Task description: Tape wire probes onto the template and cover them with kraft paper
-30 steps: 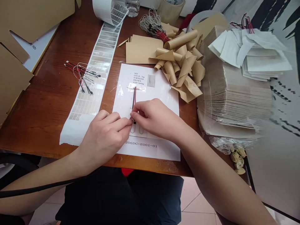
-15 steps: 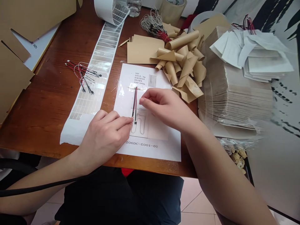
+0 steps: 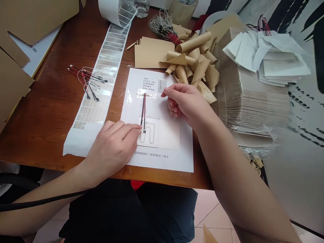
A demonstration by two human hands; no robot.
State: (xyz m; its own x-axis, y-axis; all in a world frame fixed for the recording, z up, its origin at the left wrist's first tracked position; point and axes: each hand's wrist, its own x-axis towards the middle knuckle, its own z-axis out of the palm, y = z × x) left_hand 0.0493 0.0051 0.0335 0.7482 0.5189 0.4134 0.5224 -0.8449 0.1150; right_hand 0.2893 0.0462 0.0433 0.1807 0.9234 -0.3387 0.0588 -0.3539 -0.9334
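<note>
A printed white sheet [image 3: 152,160] with a wire outline drawing lies near the table's front edge. On it rests a thin red and black wire piece [image 3: 143,109], its top end at a clear strip and its dark tip over the drawing. My left hand [image 3: 117,143] has its fingers pressed together at the lower end of this wire, pinching or pressing it against the sheet. Above the right part of the sheet hovers my right hand [image 3: 181,101], thumb and index finger together; whatever may be between them is too small to make out.
Label strip [image 3: 107,60] and a wire bundle [image 3: 87,81] lie left. Behind the sheet are brown cards [image 3: 152,52], rolled brown papers [image 3: 194,64] and more wires [image 3: 164,25]. A wrapped stack [image 3: 253,101] bearing white pieces [image 3: 275,50] stands right; cardboard [image 3: 37,20] is far left.
My right hand has moved right and slightly up, away from the wire, and more of its fingers show. My left hand stays at the wire's lower end. The view has shifted slightly.
</note>
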